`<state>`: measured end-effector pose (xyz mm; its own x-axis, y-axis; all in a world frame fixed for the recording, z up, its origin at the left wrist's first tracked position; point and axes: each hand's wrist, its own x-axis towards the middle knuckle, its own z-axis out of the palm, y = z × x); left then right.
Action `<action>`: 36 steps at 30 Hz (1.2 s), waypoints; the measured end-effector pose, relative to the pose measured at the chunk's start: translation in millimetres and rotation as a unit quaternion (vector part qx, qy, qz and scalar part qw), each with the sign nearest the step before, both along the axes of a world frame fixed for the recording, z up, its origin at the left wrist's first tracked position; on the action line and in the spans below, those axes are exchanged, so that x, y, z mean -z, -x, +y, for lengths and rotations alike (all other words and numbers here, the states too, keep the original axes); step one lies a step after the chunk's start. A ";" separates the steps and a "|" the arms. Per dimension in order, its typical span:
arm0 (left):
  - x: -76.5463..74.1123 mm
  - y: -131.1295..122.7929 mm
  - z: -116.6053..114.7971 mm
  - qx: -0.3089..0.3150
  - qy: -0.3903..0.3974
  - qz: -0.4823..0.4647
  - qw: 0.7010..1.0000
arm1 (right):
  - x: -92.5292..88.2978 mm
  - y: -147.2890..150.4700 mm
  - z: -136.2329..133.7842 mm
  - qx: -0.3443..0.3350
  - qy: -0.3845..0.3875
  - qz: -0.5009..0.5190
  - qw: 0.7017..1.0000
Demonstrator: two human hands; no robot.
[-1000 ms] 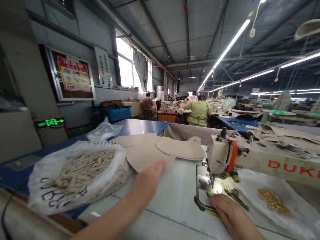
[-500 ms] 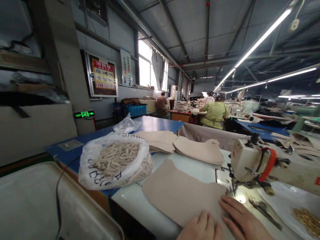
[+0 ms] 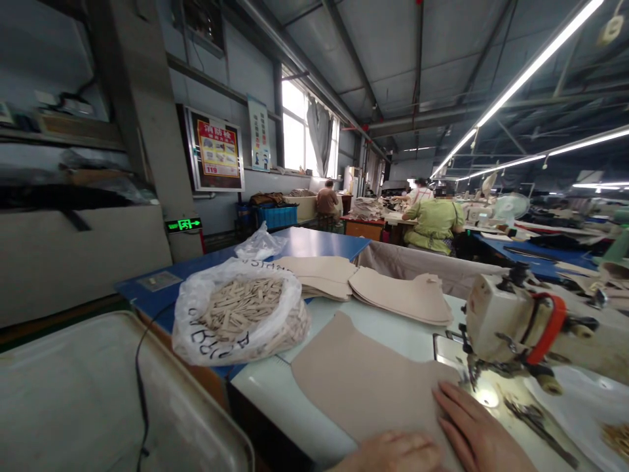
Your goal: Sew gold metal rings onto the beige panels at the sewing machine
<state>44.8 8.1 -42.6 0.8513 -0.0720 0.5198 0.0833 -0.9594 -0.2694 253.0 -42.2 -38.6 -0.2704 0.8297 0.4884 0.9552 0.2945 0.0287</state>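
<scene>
A beige cut fabric piece [image 3: 368,373] lies flat on the pale sewing table in front of me, its right end close to the sewing machine's needle area. My right hand [image 3: 474,426] rests on that right end with its fingers stretched out flat, beside the lit needle plate. At the bottom of the view, my left hand [image 3: 398,452] is at the near edge of the same piece, its fingers bent and pressed together on the fabric. The fingertips of the left hand are hidden. The sewing machine [image 3: 506,321], white with an orange-red guard, stands just beyond my right hand.
A white plastic bag [image 3: 184,334] full of small beige strips stands left. Stacked beige pieces [image 3: 400,295] lie behind the fabric. Small brass-coloured parts [image 3: 616,436] lie at far right, near a dark metal tool [image 3: 540,426]. A large tray [image 3: 98,393] is at lower left. Other people sit farther back.
The view has swung slightly left, so the scene sits farther right. My left hand has turned, its fingers now pointing more to the right. My right hand stays on the fabric.
</scene>
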 end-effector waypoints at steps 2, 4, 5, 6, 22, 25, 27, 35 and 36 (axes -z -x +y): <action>-39.0 36.1 3.8 0.001 0.041 -0.013 0.999 | -0.3 1.1 -2.4 0.008 -0.007 -0.006 1.000; -83.1 75.9 16.5 -0.100 0.116 -0.070 0.986 | -2.0 2.9 -5.0 0.021 -0.006 0.003 1.000; -104.4 95.3 27.2 -0.171 0.148 -0.099 0.969 | -2.9 3.9 -6.0 0.026 -0.005 0.011 1.000; -123.7 113.6 40.6 -0.262 0.174 -0.145 0.938 | -3.7 4.8 -6.8 0.030 -0.002 0.020 0.999; -158.9 188.3 131.7 -0.519 0.330 -0.034 0.788 | -8.7 9.4 -9.4 0.039 -0.007 0.027 0.999; -163.1 191.8 133.9 -0.525 0.347 -0.056 0.775 | -6.1 8.4 -8.9 0.041 -0.006 0.032 0.999; -163.8 193.4 135.8 -0.530 0.358 -0.074 0.765 | -4.4 8.5 -8.8 0.048 -0.001 0.039 0.998; -169.8 190.7 136.7 -0.523 0.383 -0.128 0.751 | -9.1 12.3 -10.8 0.053 0.017 0.068 0.996; -172.2 189.8 135.8 -0.527 0.374 -0.134 0.751 | -9.9 12.6 -10.9 0.053 0.020 0.070 0.996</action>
<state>-145.0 143.9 129.6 0.0881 0.9663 0.2418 0.8579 -0.1970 0.4746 240.4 -53.1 -28.7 -0.1123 0.8694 0.4811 0.9746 0.1907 -0.1171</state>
